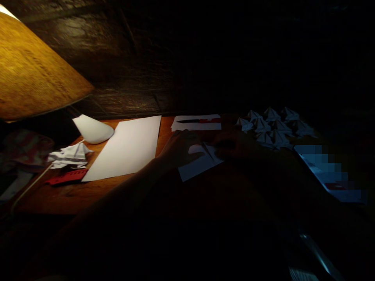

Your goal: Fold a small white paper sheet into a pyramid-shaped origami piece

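Note:
The scene is very dark. My left hand (178, 147) rests on a partly folded white paper piece (197, 167) in the middle of the wooden table (73, 195), fingers bent and pressing on the paper. My right hand (234, 146) meets it from the right, fingers closed on the same paper's upper edge. A group of several finished folded paper shapes (272, 127) lies just beyond my right hand.
A large white sheet (129, 148) lies to the left. Behind the hands is a small white paper (195, 123) with a red-handled knife on it. At far left are a lampshade (32, 74), a white lamp base (92, 130), crumpled paper scraps (70, 155) and a red ruler-like strip (66, 177).

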`<action>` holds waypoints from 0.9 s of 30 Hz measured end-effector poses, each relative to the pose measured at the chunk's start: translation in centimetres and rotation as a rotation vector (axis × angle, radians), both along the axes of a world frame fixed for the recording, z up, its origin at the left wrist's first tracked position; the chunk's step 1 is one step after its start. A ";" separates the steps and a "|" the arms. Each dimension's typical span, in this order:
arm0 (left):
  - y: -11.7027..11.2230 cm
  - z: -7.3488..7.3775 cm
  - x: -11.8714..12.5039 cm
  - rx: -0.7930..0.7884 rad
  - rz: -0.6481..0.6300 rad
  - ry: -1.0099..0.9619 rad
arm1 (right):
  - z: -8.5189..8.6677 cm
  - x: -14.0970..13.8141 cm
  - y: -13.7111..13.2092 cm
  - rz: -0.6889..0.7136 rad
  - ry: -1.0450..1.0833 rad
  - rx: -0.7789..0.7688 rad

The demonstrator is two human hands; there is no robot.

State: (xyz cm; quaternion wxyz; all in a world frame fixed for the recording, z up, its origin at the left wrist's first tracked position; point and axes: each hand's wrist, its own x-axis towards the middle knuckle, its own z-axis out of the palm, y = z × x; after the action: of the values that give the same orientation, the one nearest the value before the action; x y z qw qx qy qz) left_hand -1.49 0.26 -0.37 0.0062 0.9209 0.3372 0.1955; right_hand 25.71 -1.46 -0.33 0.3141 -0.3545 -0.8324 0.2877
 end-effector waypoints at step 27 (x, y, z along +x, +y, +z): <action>-0.1 0.8 -0.2 0.089 0.065 0.113 | -0.1 0.2 -0.1 0.130 -0.093 0.025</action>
State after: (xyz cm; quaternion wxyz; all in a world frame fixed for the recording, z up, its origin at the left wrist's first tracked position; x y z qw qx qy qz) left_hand -1.70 0.13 0.43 -0.0600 0.9185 0.3576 0.1579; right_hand 25.89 -1.56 -0.47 0.2604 -0.3089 -0.8708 0.2801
